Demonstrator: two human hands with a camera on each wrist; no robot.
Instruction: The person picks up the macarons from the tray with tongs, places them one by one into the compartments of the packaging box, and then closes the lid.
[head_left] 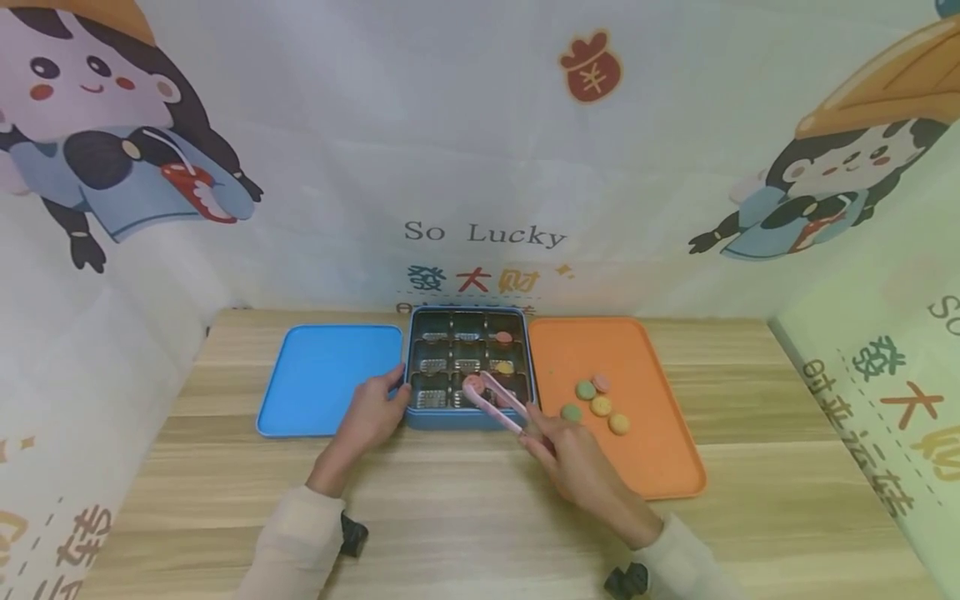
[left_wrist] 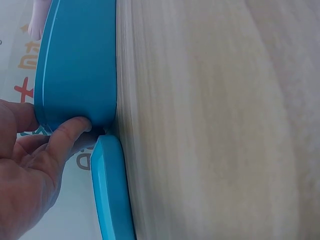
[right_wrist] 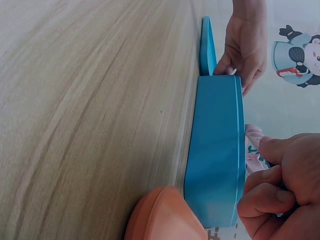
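Observation:
A blue box [head_left: 468,419] with a dark compartment insert [head_left: 467,337] stands in the middle of the table. At its left side, my left hand [head_left: 377,408] rests its fingertips against the wall near the front corner. My right hand [head_left: 577,458] pinches pink tongs [head_left: 501,413], which reach in over the front row. At the tong tips a pink macaron [head_left: 474,384] shows above the front middle compartment. In the right column lie a pink macaron [head_left: 504,337] at the back and a yellow macaron [head_left: 505,367] in the middle; another pinkish one in front is partly behind the tongs.
An orange tray [head_left: 652,467] to the right bears several macarons, among them green [head_left: 572,412], yellow [head_left: 618,423] and pink [head_left: 601,382] ones. Left of the box lies a blue lid [head_left: 322,375]. A printed cloth backdrop [head_left: 480,167] rises behind the table.

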